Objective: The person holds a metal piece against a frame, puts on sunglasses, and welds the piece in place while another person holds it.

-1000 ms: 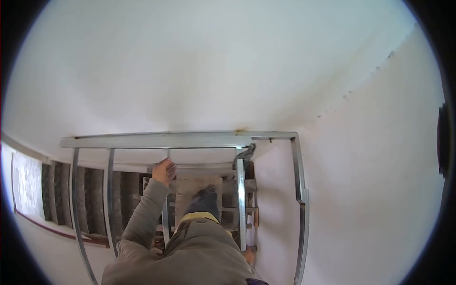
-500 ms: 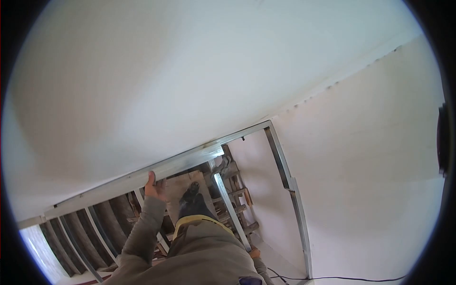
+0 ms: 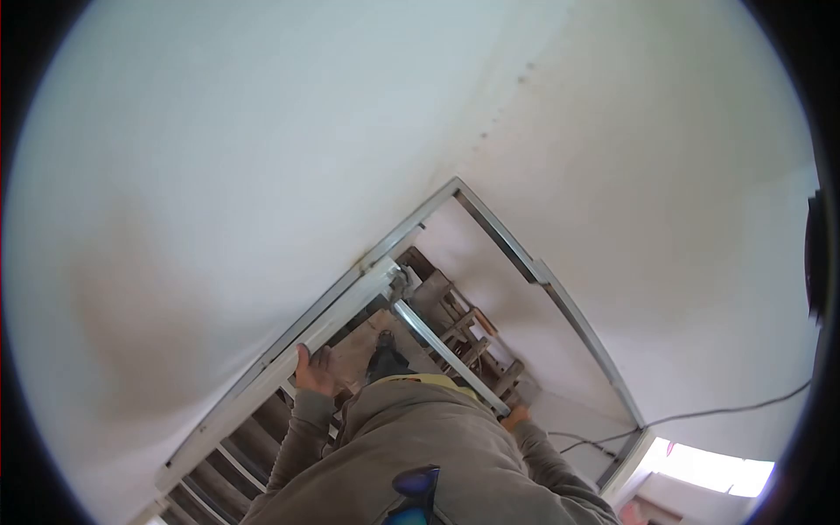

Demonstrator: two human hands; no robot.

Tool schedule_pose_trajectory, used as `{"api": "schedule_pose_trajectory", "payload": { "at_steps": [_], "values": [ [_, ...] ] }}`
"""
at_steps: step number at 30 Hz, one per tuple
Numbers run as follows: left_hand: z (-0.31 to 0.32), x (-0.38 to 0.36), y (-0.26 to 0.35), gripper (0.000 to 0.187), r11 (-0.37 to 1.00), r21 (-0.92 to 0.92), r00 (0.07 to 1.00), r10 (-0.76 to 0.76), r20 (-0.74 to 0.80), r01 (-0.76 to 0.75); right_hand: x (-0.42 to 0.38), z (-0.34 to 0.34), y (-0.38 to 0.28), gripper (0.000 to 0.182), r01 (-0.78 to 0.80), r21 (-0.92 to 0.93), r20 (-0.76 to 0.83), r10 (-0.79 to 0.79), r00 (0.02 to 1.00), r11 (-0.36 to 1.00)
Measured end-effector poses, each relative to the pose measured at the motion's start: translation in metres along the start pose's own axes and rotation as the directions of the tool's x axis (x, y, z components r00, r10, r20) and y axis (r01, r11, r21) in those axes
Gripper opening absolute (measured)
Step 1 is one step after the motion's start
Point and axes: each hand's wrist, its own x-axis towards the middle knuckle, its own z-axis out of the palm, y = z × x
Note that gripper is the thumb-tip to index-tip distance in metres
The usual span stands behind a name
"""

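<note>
A long whitish strip [image 3: 262, 394] runs diagonally along the metal frame at the white wall, sloping from lower left to upper right. My left hand [image 3: 317, 372] grips its lower edge, thumb up on the near face; the other fingers are partly hidden. From near the strip's upper end, a shiny metal profile [image 3: 446, 357] runs down to the right. Around that profile's lower end my right hand [image 3: 516, 418] is closed, its fingers only partly visible. A metal frame rail [image 3: 586, 324] borders the opening on the right.
Below are a brown board [image 3: 354, 350] under my foot [image 3: 383, 346] and wooden scaffolding [image 3: 477, 346]. Metal studs [image 3: 241, 464] cross the lower left. A black cable [image 3: 700, 414] runs along the right, near a bright opening [image 3: 709, 468].
My view has turned, so the frame and strip slope more steeply. My left hand stays on the strip and my right hand on the profile. The bright opening at lower right has come into view.
</note>
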Motion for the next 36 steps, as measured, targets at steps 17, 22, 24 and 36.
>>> {"api": "schedule_pose_trajectory", "payload": {
  "at_steps": [17, 22, 24, 36],
  "values": [
    [0.082, 0.002, -0.085, 0.034, 0.3, 0.918, 0.807, -0.455, 0.377, -0.259, -0.08, -0.044, -0.027, 0.046, 0.02, 0.229, -0.172, 0.02, 0.985, 0.973],
    [0.149, -0.029, -0.163, 0.025, 0.113, 0.673, 0.443, -0.672, 0.594, -0.731, -0.068, -0.016, -0.02, 0.047, 0.064, 0.227, -0.377, 0.027, 0.926, 0.972],
    [0.169, -0.045, -0.194, 0.026, 0.125, 0.493, 0.27, -0.708, 0.653, -0.861, -0.053, -0.007, -0.02, 0.047, 0.121, 0.219, -0.4, -0.024, 0.916, 0.968],
    [0.142, -0.137, -0.387, 0.034, -0.013, 0.057, 0.03, -0.949, 0.314, -0.998, -0.168, 0.059, 0.149, 0.035, 0.483, 0.792, -0.514, -0.017, 0.857, 0.372]
  ]
}}
